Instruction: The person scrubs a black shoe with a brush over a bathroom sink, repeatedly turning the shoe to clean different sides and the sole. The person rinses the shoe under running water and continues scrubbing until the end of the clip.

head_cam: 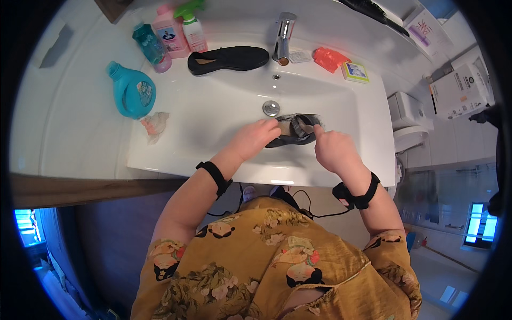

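A wet black slip-on shoe lies in the white sink basin, its opening facing up and a tan insole showing. Whitish streaks, perhaps suds, mark its right end. My left hand grips the shoe's left end, fingers over the rim of the opening. At the other end, my right hand is curled with a forefinger against the shoe. A small pale piece shows by that fingertip inside the opening; whether my right hand holds it is unclear. Its palm side is hidden.
A second black shoe rests on the back ledge beside the chrome faucet. Bottles stand left, including a teal detergent jug near crumpled plastic. A red plastic wrapper and a soap packet lie right. Behind is the drain stopper.
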`<state>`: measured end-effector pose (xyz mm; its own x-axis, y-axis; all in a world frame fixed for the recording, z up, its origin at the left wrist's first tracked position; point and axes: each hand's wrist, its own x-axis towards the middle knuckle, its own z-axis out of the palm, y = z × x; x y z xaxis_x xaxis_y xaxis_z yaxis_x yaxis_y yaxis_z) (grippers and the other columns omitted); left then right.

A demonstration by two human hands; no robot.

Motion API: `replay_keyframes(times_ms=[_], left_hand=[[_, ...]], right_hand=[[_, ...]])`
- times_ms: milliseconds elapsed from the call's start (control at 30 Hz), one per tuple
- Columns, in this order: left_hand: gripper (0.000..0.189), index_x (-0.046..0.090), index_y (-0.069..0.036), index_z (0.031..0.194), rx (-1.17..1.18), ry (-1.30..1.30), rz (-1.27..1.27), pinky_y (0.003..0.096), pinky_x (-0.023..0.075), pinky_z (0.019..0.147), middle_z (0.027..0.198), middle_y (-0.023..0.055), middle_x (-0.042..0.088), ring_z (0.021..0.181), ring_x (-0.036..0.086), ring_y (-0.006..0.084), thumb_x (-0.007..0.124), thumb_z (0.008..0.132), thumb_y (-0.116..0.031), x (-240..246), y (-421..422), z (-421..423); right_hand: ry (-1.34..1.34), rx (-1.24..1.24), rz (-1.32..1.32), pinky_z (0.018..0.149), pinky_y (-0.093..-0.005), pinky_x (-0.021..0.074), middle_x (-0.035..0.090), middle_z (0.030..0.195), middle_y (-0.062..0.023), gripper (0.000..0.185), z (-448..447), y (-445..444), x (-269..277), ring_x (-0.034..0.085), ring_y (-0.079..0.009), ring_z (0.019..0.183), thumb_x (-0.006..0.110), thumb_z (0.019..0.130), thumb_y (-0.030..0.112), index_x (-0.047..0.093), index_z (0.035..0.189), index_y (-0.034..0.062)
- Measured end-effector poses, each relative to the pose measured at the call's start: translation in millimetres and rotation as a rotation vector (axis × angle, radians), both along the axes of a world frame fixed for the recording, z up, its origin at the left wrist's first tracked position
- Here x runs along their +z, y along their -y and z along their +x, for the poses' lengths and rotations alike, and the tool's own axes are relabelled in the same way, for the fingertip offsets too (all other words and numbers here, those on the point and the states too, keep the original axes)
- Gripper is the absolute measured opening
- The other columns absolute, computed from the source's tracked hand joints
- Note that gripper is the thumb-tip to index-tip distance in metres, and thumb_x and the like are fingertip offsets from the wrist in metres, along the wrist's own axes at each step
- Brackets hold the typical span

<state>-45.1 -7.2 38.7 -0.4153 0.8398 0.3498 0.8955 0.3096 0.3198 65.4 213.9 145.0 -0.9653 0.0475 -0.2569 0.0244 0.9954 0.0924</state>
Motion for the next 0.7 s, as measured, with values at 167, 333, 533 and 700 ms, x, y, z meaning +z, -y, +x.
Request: replay_keyframes(times_ms=[167, 333, 533, 700], left_hand=[[0.016, 0.059, -0.01, 0.101, 0.02, -0.039, -0.063, 0.0368, 0.0564, 0.084, 0.117, 0.0043, 0.061, 0.107, 0.064, 0.0262, 0.059, 0.085, -0.006, -5.6, -20.4, -10.3], [0.014, 0.06, -0.012, 0.097, 0.082, -0.049, -0.026, 0.0357, 0.0562, 0.084, 0.119, 0.0034, 0.061, 0.107, 0.064, 0.025, 0.059, 0.084, -0.006, -21.5, -3.4, -28.4], [0.008, 0.063, -0.01, 0.09, 0.28, -0.03, -0.085, 0.0405, 0.0555, 0.081, 0.104, 0.0085, 0.06, 0.099, 0.065, 0.0293, 0.06, 0.085, -0.005, -33.0, 7.0, -46.9], [0.009, 0.064, -0.008, 0.093, 0.414, 0.14, -0.255, 0.0445, 0.055, 0.082, 0.103, 0.0112, 0.06, 0.097, 0.065, 0.0357, 0.061, 0.085, -0.005, -47.0, 9.5, -54.8]], right_hand=[[-0.039, -0.073, -0.06, 0.072, -0.0515, 0.0554, 0.071, 0.077, -0.0189, 0.021, 0.8, -0.6, 9.6, 0.07, -0.0407, 0.077, 0.053, 0.091, 0.014, 0.062, 0.105, 0.0021], [-0.108, -0.103, -0.207, 0.074, -0.0495, 0.0563, 0.074, 0.088, -0.0201, 0.023, 14.2, -12.7, 15.3, 0.072, -0.0381, 0.085, 0.055, 0.092, 0.015, 0.065, 0.108, 0.0027], [-0.115, -0.434, -0.758, 0.067, -0.0404, 0.0543, 0.069, 0.079, -0.0149, 0.038, 26.5, -57.7, 18.6, 0.069, -0.0253, 0.071, 0.058, 0.095, 0.019, 0.063, 0.13, 0.0043], [-0.066, -0.591, -0.866, 0.064, -0.0322, 0.0522, 0.064, 0.076, -0.008, 0.039, 20.9, -95.0, -8.2, 0.062, -0.0149, 0.067, 0.057, 0.096, 0.016, 0.062, 0.133, 0.0037]])
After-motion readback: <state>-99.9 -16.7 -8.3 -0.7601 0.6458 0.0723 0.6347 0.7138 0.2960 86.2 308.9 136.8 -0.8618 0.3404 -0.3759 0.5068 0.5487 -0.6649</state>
